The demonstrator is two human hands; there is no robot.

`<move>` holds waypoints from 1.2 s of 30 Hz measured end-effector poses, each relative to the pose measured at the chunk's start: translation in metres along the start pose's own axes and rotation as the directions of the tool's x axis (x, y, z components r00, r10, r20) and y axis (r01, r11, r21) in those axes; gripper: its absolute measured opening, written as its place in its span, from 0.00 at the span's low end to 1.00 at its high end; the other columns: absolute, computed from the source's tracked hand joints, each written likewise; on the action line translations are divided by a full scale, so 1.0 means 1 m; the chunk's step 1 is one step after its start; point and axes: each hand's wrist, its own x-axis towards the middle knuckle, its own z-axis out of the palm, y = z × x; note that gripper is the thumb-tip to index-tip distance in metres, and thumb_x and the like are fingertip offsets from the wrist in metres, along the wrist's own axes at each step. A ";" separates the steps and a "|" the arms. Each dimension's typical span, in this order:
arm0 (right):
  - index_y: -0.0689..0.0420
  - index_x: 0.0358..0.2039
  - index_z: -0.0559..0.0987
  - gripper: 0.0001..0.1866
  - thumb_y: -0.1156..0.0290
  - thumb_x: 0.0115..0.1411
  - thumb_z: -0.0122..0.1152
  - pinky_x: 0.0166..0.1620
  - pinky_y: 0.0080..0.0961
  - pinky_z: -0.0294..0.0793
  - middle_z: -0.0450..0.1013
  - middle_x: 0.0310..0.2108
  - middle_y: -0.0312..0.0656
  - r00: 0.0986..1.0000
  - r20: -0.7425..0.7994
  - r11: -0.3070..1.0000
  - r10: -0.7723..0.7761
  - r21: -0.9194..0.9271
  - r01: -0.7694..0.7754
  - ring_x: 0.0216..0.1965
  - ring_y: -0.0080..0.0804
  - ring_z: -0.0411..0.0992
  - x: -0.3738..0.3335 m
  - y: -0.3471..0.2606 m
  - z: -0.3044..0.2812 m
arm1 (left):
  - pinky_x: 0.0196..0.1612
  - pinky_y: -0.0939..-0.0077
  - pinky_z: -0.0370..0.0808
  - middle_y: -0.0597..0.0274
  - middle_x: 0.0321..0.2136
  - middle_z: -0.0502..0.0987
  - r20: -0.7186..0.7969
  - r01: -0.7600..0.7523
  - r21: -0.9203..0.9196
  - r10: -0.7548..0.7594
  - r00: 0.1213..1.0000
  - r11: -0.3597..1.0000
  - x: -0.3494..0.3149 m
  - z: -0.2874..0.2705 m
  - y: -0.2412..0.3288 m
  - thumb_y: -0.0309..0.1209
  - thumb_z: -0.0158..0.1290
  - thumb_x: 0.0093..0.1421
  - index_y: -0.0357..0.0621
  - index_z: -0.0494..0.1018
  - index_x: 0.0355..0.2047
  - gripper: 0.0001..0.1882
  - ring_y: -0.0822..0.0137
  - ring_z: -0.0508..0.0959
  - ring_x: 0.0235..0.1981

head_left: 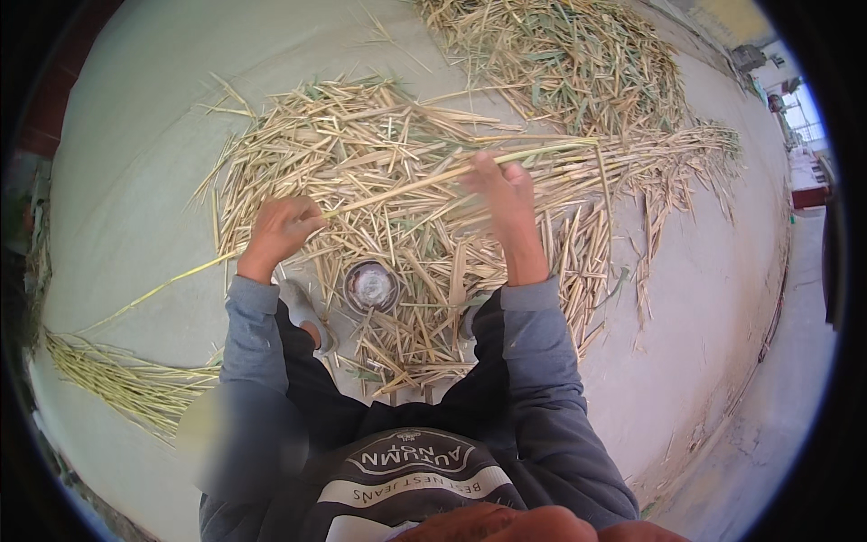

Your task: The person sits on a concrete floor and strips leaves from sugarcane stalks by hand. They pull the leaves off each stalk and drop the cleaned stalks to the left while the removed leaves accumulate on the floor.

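Note:
One long, thin yellow reed stalk (pixel 397 192) stretches slantwise across the view, from low on the left to high on the right. My left hand (pixel 284 228) is closed round it, left of the middle. At its upper right part is my right hand (pixel 506 188), thumb and fingers closed on the stalk and somewhat blurred by motion. Below both hands spreads a heap of dry, straw-coloured stalk pieces and leaf sheaths (pixel 361 135). A small round metal bowl (pixel 371 286) stands between my feet, at the heap's near side.
On the floor at lower left lies a bundle of yellow-green stalks (pixel 135 384). More unsorted-looking stalks (pixel 650 154) stretch right of the heap. Farther back rises a larger pile of dry leaves and husks (pixel 578 63). Grey concrete floor (pixel 144 163) surrounds them.

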 end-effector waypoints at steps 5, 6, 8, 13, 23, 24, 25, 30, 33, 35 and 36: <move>0.65 0.43 0.80 0.19 0.58 0.69 0.63 0.40 0.23 0.79 0.82 0.37 0.45 0.994 0.101 0.998 -0.033 0.053 0.027 0.38 0.29 0.81 -0.011 0.006 0.020 | 0.37 0.69 0.75 0.59 0.30 0.82 -0.182 -0.322 -0.374 0.272 0.945 0.870 0.011 0.039 0.035 0.36 0.65 0.59 0.38 0.82 0.40 0.14 0.65 0.80 0.32; 0.64 0.43 0.80 0.18 0.59 0.69 0.62 0.40 0.23 0.79 0.82 0.37 0.45 0.991 0.123 0.997 -0.054 0.061 0.047 0.38 0.29 0.81 -0.014 0.006 0.023 | 0.35 0.70 0.73 0.60 0.28 0.81 -0.140 -0.235 -0.447 0.192 0.971 0.863 0.013 0.045 0.043 0.36 0.64 0.59 0.39 0.82 0.39 0.14 0.66 0.79 0.30; 0.63 0.42 0.81 0.17 0.59 0.70 0.62 0.41 0.23 0.79 0.82 0.38 0.45 0.984 0.148 0.993 -0.103 0.070 0.094 0.39 0.29 0.81 -0.019 0.004 0.027 | 0.31 0.72 0.71 0.61 0.24 0.79 -0.119 -0.180 -0.605 0.136 0.984 0.775 0.017 0.053 0.053 0.38 0.63 0.60 0.40 0.82 0.36 0.13 0.70 0.77 0.26; 0.64 0.43 0.81 0.17 0.60 0.70 0.61 0.45 0.24 0.80 0.82 0.43 0.46 0.972 0.217 0.995 -0.093 0.064 0.081 0.44 0.29 0.80 -0.024 0.001 0.028 | 0.34 0.81 0.74 0.67 0.29 0.83 0.043 0.036 -0.820 -0.001 0.999 0.571 0.023 0.052 0.048 0.29 0.67 0.59 0.38 0.83 0.37 0.09 0.78 0.78 0.28; 0.61 0.46 0.81 0.13 0.64 0.70 0.60 0.47 0.26 0.79 0.81 0.48 0.49 0.911 0.386 0.989 -0.144 0.072 0.125 0.44 0.30 0.81 -0.036 0.001 0.012 | 0.33 0.82 0.75 0.63 0.30 0.83 0.016 0.055 -0.973 -0.170 0.985 0.226 0.026 0.026 0.009 0.31 0.65 0.62 0.39 0.80 0.36 0.08 0.75 0.78 0.27; 0.61 0.46 0.81 0.13 0.65 0.70 0.60 0.47 0.27 0.79 0.81 0.48 0.50 0.899 0.406 0.985 -0.165 0.111 0.131 0.44 0.31 0.81 -0.038 0.001 0.009 | 0.32 0.82 0.73 0.63 0.30 0.83 0.012 0.037 -0.985 -0.149 0.989 0.166 0.027 0.017 -0.001 0.31 0.65 0.63 0.40 0.79 0.36 0.08 0.76 0.77 0.27; 0.63 0.47 0.80 0.13 0.66 0.70 0.60 0.45 0.29 0.81 0.80 0.48 0.52 0.882 0.407 0.972 -0.236 0.096 0.216 0.43 0.33 0.82 -0.037 0.004 0.010 | 0.32 0.83 0.72 0.63 0.30 0.83 -0.004 0.012 -0.994 -0.138 0.990 0.109 0.026 0.007 -0.009 0.32 0.64 0.64 0.40 0.79 0.36 0.08 0.76 0.76 0.27; 0.64 0.46 0.80 0.15 0.64 0.70 0.61 0.47 0.29 0.82 0.80 0.47 0.52 0.929 0.363 0.995 -0.075 0.095 0.044 0.48 0.36 0.81 -0.029 0.013 0.010 | 0.37 0.80 0.72 0.65 0.31 0.82 -0.192 -0.084 -0.896 -0.210 0.959 0.437 0.013 -0.010 -0.021 0.36 0.61 0.67 0.43 0.79 0.36 0.09 0.76 0.75 0.30; 0.63 0.48 0.79 0.16 0.63 0.70 0.62 0.48 0.28 0.82 0.80 0.46 0.50 0.948 0.315 0.997 -0.050 0.073 0.028 0.47 0.34 0.80 -0.020 0.014 0.013 | 0.46 0.73 0.75 0.66 0.36 0.84 -0.008 -0.046 -0.796 0.066 0.998 0.604 0.005 -0.004 -0.012 0.42 0.61 0.66 0.42 0.80 0.40 0.15 0.71 0.79 0.40; 0.63 0.49 0.78 0.16 0.63 0.70 0.62 0.48 0.28 0.82 0.80 0.46 0.50 0.942 0.327 0.996 -0.074 0.075 0.052 0.47 0.34 0.80 -0.015 0.012 0.015 | 0.48 0.73 0.75 0.64 0.37 0.84 -0.088 -0.143 -0.549 0.113 0.990 0.823 0.002 0.004 -0.006 0.43 0.62 0.65 0.41 0.81 0.43 0.18 0.71 0.80 0.42; 0.64 0.49 0.78 0.16 0.63 0.70 0.62 0.48 0.28 0.82 0.80 0.45 0.50 0.945 0.321 0.997 -0.068 0.062 0.051 0.47 0.34 0.80 -0.014 0.011 0.016 | 0.50 0.73 0.75 0.63 0.37 0.85 -0.131 -0.203 -0.407 0.163 0.978 0.891 0.003 0.008 -0.004 0.44 0.63 0.64 0.40 0.81 0.44 0.19 0.70 0.80 0.43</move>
